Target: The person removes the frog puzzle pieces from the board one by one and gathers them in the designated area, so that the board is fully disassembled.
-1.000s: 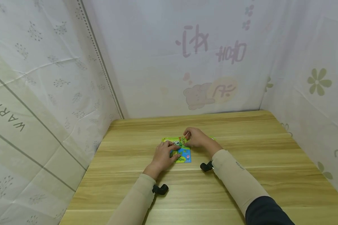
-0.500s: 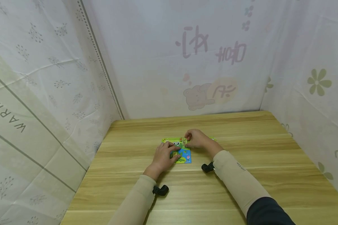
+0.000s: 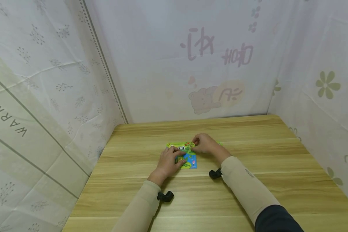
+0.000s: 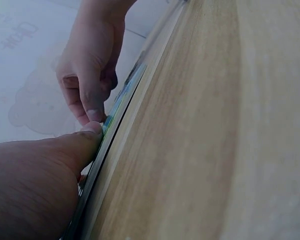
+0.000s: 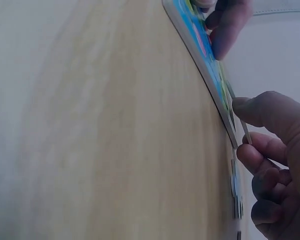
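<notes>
A flat jigsaw puzzle board (image 3: 192,162) in green and blue, with a big-eyed cartoon figure, lies on the wooden table. My left hand (image 3: 166,162) rests on its left part, fingers spread and covering some of the picture; in the left wrist view the thumb (image 4: 85,142) lies on the board. At the upper right corner, my right hand (image 3: 205,143) pinches a thin puzzle piece (image 5: 246,132) between thumb and fingers. In the right wrist view that piece stands tilted close over the board's edge, seen nearly edge-on.
Several loose puzzle pieces (image 5: 235,185) lie on the table beyond the board, under the right hand. A bit of green (image 3: 219,142) shows behind the right wrist. Patterned curtains (image 3: 156,64) surround the table (image 3: 133,138) at the back and sides.
My right hand has shifted slightly to the right along the board's top corner, with the puzzle piece between its fingers. The left hand has stayed in place on the board.
</notes>
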### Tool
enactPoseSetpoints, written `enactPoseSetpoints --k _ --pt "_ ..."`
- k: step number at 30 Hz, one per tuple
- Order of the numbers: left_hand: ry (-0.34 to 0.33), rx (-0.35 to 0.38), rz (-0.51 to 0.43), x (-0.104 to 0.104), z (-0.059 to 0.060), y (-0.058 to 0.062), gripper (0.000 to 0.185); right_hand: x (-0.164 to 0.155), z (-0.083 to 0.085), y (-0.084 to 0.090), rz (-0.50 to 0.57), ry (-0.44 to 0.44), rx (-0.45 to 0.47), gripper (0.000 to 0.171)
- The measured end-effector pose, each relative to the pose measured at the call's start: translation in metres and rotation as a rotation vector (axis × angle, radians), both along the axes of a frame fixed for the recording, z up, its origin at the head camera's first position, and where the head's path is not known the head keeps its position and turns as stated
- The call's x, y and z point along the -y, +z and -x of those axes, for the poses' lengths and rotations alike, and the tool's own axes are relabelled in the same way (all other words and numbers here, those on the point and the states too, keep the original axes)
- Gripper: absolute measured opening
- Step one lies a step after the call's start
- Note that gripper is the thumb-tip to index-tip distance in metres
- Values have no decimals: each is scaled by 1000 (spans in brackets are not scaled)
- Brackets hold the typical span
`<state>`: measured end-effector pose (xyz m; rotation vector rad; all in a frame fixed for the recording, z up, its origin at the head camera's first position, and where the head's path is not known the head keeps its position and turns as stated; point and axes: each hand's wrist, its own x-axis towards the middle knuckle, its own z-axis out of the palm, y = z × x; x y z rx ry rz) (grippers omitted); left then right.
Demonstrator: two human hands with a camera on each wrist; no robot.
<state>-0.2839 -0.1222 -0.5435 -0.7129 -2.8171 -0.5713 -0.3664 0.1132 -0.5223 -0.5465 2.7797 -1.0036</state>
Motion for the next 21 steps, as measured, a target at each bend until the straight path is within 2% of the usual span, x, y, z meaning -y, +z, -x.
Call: enactPoseSetpoints --k 12,21 --pt "-27 3 -16 4 1 -1 39 -26 -11 3 89 -14 -41 33" --pt "-26 14 -5 3 0 2 40 -42 -21 8 88 -52 -55 34"
